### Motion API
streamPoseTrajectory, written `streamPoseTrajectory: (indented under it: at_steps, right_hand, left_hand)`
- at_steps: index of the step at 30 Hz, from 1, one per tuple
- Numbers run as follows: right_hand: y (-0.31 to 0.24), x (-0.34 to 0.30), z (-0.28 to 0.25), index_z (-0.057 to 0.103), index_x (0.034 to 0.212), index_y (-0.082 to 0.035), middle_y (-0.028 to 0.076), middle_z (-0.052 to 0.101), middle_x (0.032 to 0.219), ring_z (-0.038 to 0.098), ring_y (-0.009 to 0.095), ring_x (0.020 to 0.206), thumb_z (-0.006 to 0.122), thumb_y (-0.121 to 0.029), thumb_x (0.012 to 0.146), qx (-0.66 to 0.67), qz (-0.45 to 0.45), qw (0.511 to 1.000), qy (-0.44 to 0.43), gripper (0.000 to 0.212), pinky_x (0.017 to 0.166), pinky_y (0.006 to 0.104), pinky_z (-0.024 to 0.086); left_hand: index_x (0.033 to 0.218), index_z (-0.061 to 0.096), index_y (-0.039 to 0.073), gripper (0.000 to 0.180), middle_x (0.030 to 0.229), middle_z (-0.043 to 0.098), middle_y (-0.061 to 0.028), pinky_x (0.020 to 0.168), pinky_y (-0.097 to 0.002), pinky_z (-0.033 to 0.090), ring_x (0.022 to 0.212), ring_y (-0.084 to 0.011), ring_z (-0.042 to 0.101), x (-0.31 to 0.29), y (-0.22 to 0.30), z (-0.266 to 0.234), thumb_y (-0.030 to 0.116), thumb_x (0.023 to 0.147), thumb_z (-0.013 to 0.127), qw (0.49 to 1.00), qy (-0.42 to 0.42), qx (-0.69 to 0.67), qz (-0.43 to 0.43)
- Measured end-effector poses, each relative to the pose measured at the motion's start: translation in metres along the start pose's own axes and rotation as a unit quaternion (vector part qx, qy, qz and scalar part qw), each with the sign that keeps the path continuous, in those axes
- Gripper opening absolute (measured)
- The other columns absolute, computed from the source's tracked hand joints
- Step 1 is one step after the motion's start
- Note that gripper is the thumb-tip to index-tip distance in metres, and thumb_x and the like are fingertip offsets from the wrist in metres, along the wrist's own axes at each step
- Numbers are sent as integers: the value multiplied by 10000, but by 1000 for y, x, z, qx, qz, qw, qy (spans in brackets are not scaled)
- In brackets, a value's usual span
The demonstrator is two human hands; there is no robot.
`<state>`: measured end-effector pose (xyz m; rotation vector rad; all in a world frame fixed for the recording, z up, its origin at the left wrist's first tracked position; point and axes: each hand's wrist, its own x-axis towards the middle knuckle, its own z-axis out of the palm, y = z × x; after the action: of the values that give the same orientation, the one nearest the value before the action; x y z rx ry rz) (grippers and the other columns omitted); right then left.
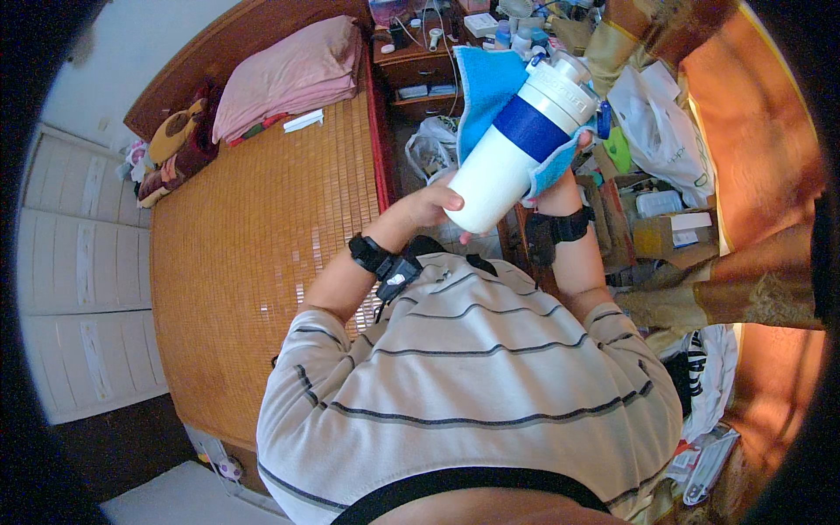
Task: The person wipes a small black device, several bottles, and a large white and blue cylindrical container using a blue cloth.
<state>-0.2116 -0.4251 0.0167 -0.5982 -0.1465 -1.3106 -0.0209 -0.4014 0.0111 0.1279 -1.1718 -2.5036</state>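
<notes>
A large white water bottle (496, 177) with a dark blue band and a white lid is held up in front of me, tilted with its lid toward the upper right. My left hand (437, 205) grips it near the base, thumb on the near side and fingers beneath. A light blue cloth (479, 86) lies behind the bottle and wraps round its right side. My right hand (560, 191) holds that cloth against the bottle; most of its fingers are hidden by the cloth and bottle. Dark straps circle both wrists.
A bed with a woven mat (262, 236) spreads to the left, with a folded pink blanket (293, 74) on it. Beyond the bottle stands a cluttered wooden nightstand (416, 68). White plastic bags (661, 131), boxes and orange curtains (744, 122) crowd the right side.
</notes>
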Motion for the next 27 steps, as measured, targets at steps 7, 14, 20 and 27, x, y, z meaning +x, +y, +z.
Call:
streamPoseTrajectory:
  at_steps: [7,14,20,27]
  right_hand:
    - [-19,11,14,370,1191,-4,156,515,1084,535,280,938,632,-500,622,-205,-52,975,66,799,806,388,453]
    - [-7,25,9,392,1164,-5,137,517,1059,535,248,925,631,-372,708,-252,-111,916,293,633,795,367,449]
    - [12,40,9,473,1004,-34,78,561,904,560,181,784,717,-161,654,-301,-209,844,391,445,686,314,479]
    - [-2,27,-2,496,1007,-20,108,565,925,567,224,787,671,-200,663,-208,-105,909,345,427,708,324,475]
  left_hand:
    - [1129,414,-42,680,965,540,-158,460,-268,497,748,-217,583,5,6,4,318,615,674,988,114,98,30]
    - [1051,476,-44,624,801,588,-128,471,-277,468,671,-181,586,11,35,9,349,616,687,793,290,535,-9]
    - [943,456,-15,590,845,570,-258,603,-423,475,714,-379,580,21,23,2,386,570,672,585,380,715,36]
    - [1014,424,-32,655,878,571,-237,598,-409,477,731,-362,587,9,25,-10,380,573,679,629,317,710,13]
